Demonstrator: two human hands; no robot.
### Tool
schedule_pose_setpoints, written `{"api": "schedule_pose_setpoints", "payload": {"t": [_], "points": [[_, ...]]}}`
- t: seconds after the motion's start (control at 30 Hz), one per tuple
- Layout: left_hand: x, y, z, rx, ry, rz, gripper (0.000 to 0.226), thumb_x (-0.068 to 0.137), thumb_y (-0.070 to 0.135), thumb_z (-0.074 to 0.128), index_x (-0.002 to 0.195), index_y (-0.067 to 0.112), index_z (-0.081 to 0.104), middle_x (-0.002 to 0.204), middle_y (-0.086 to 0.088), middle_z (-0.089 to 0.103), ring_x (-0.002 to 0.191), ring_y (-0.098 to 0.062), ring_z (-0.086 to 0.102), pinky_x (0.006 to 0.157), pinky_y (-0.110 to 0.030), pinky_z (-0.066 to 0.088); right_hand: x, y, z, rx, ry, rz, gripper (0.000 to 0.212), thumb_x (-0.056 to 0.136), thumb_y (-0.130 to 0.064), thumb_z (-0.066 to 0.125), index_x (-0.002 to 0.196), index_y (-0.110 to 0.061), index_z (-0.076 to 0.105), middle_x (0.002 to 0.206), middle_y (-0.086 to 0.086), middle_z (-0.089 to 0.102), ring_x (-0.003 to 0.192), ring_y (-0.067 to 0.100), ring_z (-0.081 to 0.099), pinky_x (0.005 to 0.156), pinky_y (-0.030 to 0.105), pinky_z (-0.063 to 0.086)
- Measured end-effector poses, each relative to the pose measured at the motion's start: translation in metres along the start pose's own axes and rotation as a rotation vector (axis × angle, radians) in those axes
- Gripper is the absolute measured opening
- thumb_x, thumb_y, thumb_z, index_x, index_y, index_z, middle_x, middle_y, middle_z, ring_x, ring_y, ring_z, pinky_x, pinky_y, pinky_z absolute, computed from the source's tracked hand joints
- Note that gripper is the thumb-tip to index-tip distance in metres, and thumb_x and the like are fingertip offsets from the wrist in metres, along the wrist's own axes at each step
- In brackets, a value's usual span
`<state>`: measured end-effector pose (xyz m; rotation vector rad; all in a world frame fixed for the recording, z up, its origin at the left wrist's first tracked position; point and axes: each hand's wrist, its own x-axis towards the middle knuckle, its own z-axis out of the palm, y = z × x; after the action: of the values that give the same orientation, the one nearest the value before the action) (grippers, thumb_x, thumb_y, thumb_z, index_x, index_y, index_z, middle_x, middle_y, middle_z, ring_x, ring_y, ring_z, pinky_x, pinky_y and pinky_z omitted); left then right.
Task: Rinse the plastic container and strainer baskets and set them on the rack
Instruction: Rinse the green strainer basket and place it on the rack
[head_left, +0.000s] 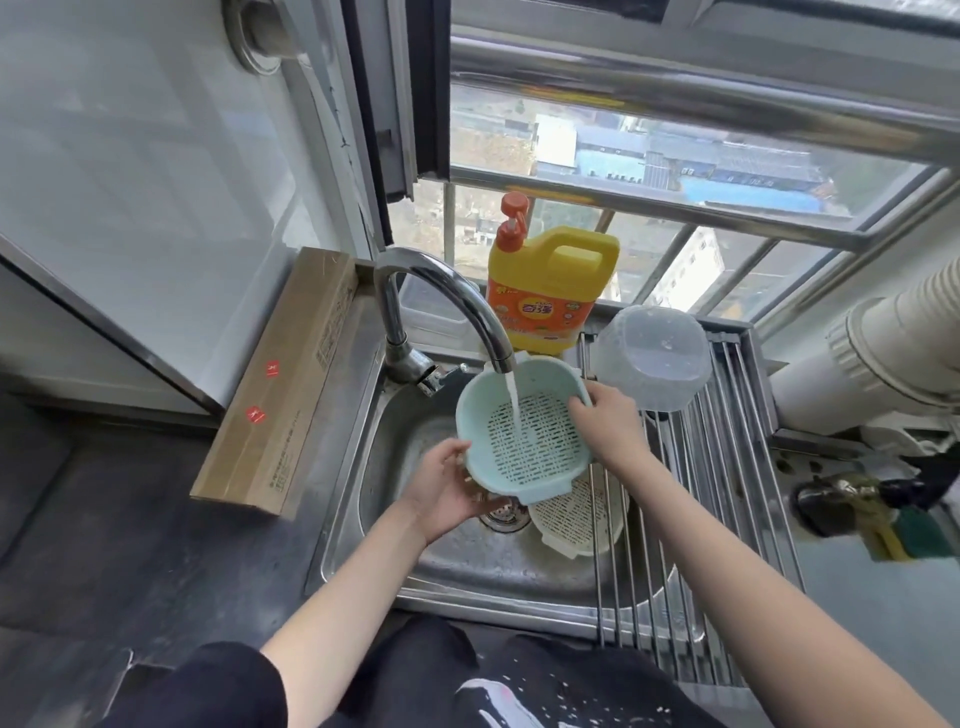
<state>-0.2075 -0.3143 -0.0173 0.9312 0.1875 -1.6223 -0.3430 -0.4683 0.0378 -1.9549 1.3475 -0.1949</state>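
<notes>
A pale blue strainer basket (540, 457) is held tilted under the running faucet (441, 301), and water pours onto its perforated bottom. My left hand (447, 493) grips its lower left rim from underneath. My right hand (605, 421) holds the right rim, fingers curled over the edge. A white strainer basket (576, 519) lies in the steel sink (395, 467) below, partly hidden by the blue one. A clear plastic container (652, 358) sits upside down on the roll-up wire rack (727, 493) over the sink's right side.
A yellow detergent jug (550, 286) with an orange pump stands behind the sink by the window. A long cardboard box (280, 384) leans on the counter at left. White ribbed pipes (883, 353) and a sponge (914, 530) are at right.
</notes>
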Motion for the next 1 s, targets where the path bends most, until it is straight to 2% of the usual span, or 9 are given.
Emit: {"api": "schedule_pose_setpoints", "payload": {"t": [0.1,0.2,0.3,0.43,0.53,0.63,0.73,0.9,1.0], "points": [[0.010,0.008,0.005,0.048,0.054,0.022,0.036,0.096,0.031,0.034,0.113,0.015,0.063,0.107,-0.013,0.063,0.097,-0.028,0.059,0.081,-0.042,0.049,-0.006,0.000,-0.002,-0.128,-0.049,-0.012,0.026,0.092,-0.031,0.045,0.092,-0.024,0.070,0.080,0.002,0.065,0.077,0.024,0.061,0.062,0.031,0.047],[0.016,0.013,0.006,0.123,0.053,-0.037,0.051,0.101,0.042,0.021,0.110,0.015,0.063,0.099,-0.012,0.071,0.093,-0.028,0.062,0.076,-0.039,0.047,-0.007,-0.010,-0.006,-0.243,-0.100,-0.051,0.045,0.097,-0.050,0.038,0.065,-0.023,0.055,0.071,0.001,0.061,0.070,0.022,0.060,0.055,0.029,0.040],[0.020,0.017,0.000,0.176,0.063,-0.089,0.060,0.097,0.053,0.022,0.114,0.011,0.062,0.104,-0.016,0.069,0.096,-0.034,0.061,0.078,-0.041,0.047,-0.004,-0.017,-0.008,-0.318,-0.113,-0.069,0.057,0.097,-0.059,0.027,0.063,-0.019,0.051,0.067,0.001,0.058,0.065,0.020,0.056,0.053,0.030,0.037],[0.022,0.022,-0.007,0.232,0.099,-0.120,0.071,0.091,0.064,0.026,0.122,0.012,0.061,0.122,-0.022,0.060,0.107,-0.038,0.056,0.089,-0.048,0.043,0.003,-0.017,-0.010,-0.298,-0.176,-0.005,0.064,0.099,-0.055,0.024,0.083,-0.009,0.066,0.068,0.003,0.058,0.067,0.020,0.056,0.058,0.031,0.041],[0.020,0.024,-0.010,0.229,0.065,-0.126,0.067,0.089,0.066,0.028,0.110,0.016,0.067,0.112,-0.019,0.063,0.099,-0.036,0.057,0.083,-0.046,0.045,0.008,-0.018,-0.015,-0.194,-0.290,0.112,0.065,0.100,-0.053,0.026,0.102,-0.002,0.067,0.077,0.004,0.060,0.071,0.020,0.057,0.064,0.031,0.044],[0.014,0.027,-0.009,0.185,0.001,-0.146,0.067,0.090,0.066,0.027,0.105,0.017,0.071,0.105,-0.016,0.065,0.091,-0.033,0.061,0.077,-0.039,0.048,0.008,-0.020,-0.016,-0.117,-0.453,0.226,0.061,0.100,-0.052,0.027,0.114,-0.004,0.063,0.082,0.005,0.061,0.071,0.022,0.060,0.049,0.027,0.048],[0.012,0.029,-0.007,0.231,0.016,-0.166,0.072,0.088,0.070,0.025,0.104,0.018,0.072,0.104,-0.016,0.066,0.091,-0.032,0.061,0.077,-0.035,0.046,0.004,-0.023,-0.013,-0.016,-0.557,0.354,0.055,0.100,-0.051,0.031,0.113,-0.004,0.056,0.083,0.011,0.058,0.063,0.029,0.063,0.037,0.028,0.048],[0.011,0.030,-0.001,0.303,0.031,-0.220,0.075,0.087,0.072,0.029,0.116,0.014,0.066,0.108,-0.017,0.067,0.098,-0.032,0.061,0.082,-0.035,0.047,0.002,-0.023,-0.012,0.074,-0.648,0.498,0.057,0.100,-0.051,0.031,0.118,0.000,0.050,0.104,0.022,0.057,0.082,0.043,0.065,0.040,0.042,0.054],[0.011,0.030,0.002,0.354,0.008,-0.200,0.063,0.093,0.061,0.028,0.104,0.015,0.070,0.097,-0.014,0.070,0.085,-0.029,0.066,0.073,-0.032,0.049,0.002,-0.019,-0.014,0.102,-0.643,0.526,0.057,0.100,-0.051,0.031,0.120,-0.002,0.051,0.110,0.022,0.057,0.088,0.043,0.064,0.039,0.041,0.053]]}}
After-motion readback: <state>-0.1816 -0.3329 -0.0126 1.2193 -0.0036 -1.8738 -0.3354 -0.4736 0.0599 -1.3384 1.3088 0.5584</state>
